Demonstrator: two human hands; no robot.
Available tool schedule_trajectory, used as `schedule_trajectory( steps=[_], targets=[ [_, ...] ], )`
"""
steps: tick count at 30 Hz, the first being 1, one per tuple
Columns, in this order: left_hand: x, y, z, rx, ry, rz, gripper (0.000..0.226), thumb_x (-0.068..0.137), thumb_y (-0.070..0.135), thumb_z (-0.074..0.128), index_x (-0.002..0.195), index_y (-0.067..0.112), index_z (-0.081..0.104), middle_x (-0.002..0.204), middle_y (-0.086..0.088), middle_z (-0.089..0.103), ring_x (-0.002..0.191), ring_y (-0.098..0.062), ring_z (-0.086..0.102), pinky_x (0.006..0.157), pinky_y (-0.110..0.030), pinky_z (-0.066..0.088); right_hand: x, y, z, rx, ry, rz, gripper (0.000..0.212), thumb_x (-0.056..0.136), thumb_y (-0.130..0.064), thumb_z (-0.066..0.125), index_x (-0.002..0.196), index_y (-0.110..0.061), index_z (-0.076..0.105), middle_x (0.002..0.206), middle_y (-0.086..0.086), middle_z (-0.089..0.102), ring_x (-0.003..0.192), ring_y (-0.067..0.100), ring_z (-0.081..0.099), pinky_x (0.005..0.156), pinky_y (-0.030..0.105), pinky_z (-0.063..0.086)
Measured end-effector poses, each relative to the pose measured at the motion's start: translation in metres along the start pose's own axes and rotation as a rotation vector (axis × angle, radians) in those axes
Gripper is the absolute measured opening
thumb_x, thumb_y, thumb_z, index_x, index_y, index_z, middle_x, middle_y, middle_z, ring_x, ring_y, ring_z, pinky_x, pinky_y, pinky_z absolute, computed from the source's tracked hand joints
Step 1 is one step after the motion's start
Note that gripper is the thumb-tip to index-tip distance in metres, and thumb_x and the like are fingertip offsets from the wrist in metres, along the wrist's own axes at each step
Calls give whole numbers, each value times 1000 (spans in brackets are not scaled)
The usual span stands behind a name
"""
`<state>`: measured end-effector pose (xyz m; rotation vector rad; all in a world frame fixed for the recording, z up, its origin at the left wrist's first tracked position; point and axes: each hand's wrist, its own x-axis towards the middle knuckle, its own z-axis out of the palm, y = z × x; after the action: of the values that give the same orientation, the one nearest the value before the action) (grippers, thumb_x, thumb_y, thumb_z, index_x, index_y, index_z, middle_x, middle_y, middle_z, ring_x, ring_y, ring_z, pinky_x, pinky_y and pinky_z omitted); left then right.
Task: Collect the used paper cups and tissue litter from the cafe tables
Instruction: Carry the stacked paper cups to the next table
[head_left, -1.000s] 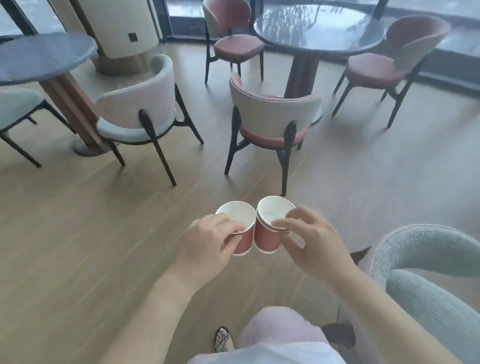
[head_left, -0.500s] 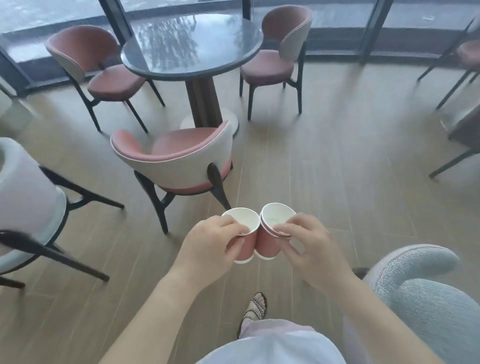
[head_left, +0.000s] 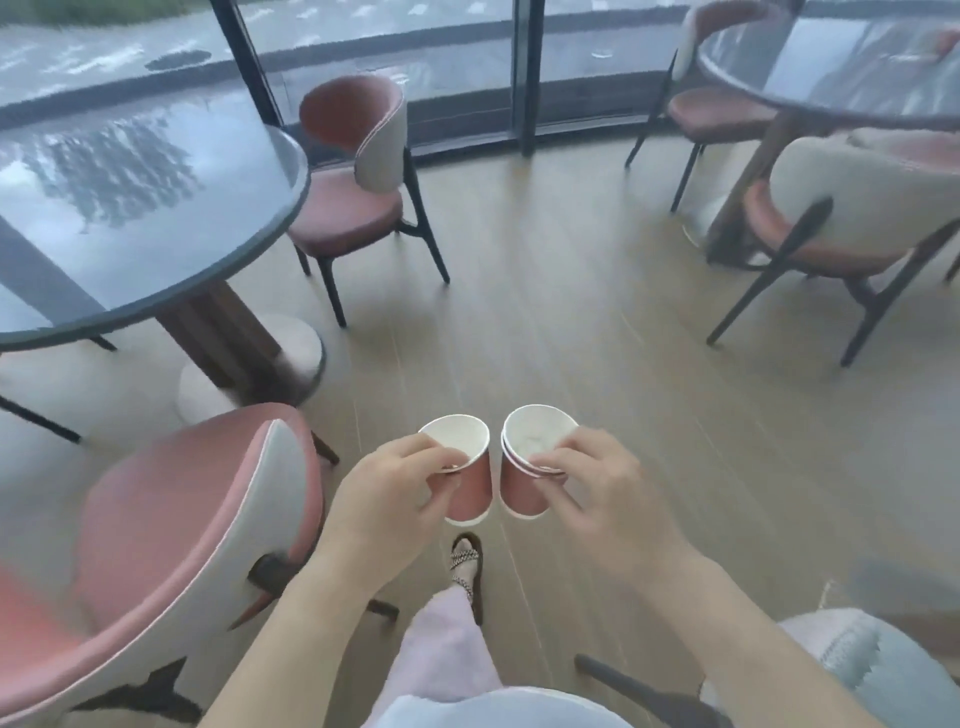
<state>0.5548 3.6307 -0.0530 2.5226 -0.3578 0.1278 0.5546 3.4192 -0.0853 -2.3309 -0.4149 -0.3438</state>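
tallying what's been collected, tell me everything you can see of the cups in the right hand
The cups look like two paper cups nested together: two rims sit close at the top. The outside is dull red, the inside and base edge white; nothing shows inside, though it is blurred. The stack is held mouth up in the air above the floor. The right hand pinches its near rim with curled fingers. A narrow gap parts it from the other cup beside it.

Your single cup (head_left: 470, 488) and nested cups (head_left: 524, 493) are dusty pink outside, white inside and at the base. At 8 o'clock the chair (head_left: 156, 519) is pink with a cream back. Your sandal (head_left: 465, 564) at 6 o'clock is braided black-and-white, and the floor (head_left: 571, 312) is pale wood-grain.
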Motion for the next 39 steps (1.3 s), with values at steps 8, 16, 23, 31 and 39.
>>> schedule_trajectory(
  steps=[8, 16, 23, 31, 39],
  targets=[
    [244, 11, 44, -41, -204, 345, 24, 76, 4, 69, 91, 22, 71, 90, 10, 68, 79, -19, 64, 64, -37, 53, 131, 102, -38, -178, 250, 213, 24, 73, -4, 74, 91, -19, 69, 81, -1, 60, 78, 16, 54, 68, 21, 40],
    [411, 114, 129, -112, -451, 757, 20, 78, 6, 68, 89, 23, 71, 85, 10, 68, 69, -15, 65, 54, -29, 50, 168, 189, -118, -316, 522, 520, 20, 75, -2, 73, 89, -15, 71, 80, -1, 61, 78, 16, 56, 71, 20, 42],
    [515, 223, 227, -121, -549, 971, 20, 76, 5, 66, 89, 20, 71, 80, 7, 67, 67, -18, 65, 57, -29, 48, 184, 303, -205, -410, 635, 672, 18, 75, -3, 73, 88, -15, 71, 82, -3, 63, 79, 16, 57, 71, 17, 39],
    [620, 355, 337, -174, -548, 1034, 23, 76, 6, 70, 90, 24, 70, 86, 12, 68, 71, -16, 66, 54, -34, 54, 202, 445, -324, -470, 689, 733, 19, 75, -4, 73, 89, -16, 70, 83, -5, 61, 79, 12, 54, 70, 14, 37],
    [723, 459, 450, -171, -611, 1094, 22, 75, 5, 70, 90, 21, 72, 84, 9, 69, 64, -18, 63, 52, -27, 50, 227, 584, -418, -443, 687, 832, 19, 75, -4, 73, 89, -16, 70, 84, -5, 62, 81, 10, 53, 72, 13, 37]
  ],
)
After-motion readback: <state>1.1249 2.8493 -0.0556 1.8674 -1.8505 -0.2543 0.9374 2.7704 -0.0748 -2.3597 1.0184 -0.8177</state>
